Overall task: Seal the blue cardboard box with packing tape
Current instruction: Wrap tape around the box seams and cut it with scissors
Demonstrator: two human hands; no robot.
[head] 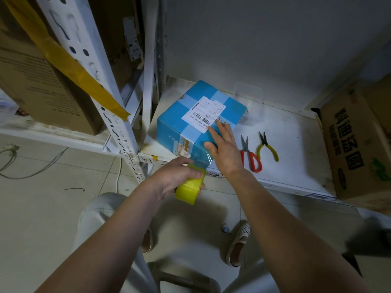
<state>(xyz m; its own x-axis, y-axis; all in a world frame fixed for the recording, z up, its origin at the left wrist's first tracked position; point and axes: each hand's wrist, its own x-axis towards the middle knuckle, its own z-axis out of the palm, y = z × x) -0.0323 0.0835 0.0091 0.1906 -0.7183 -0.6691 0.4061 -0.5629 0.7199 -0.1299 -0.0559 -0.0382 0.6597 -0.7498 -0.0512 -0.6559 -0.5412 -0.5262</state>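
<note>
The blue cardboard box (175, 121) stands on the white shelf (292, 134), with a white barcode label on top and clear tape crossing it. My left hand (175, 176) grips a yellow-green roll of packing tape (190, 190) just below the box's near corner. A clear strip of tape (202, 160) runs from the roll up onto the box. My right hand (224, 149) lies flat with straight fingers on the box's near right side, pressing on the tape.
Red-handled scissors (251, 155) and yellow-handled pliers (267, 148) lie on the shelf right of the box. A brown carton (355, 144) stands at the far right, another brown carton (42, 81) on the left rack. A clear plastic container (248, 92) sits behind the box.
</note>
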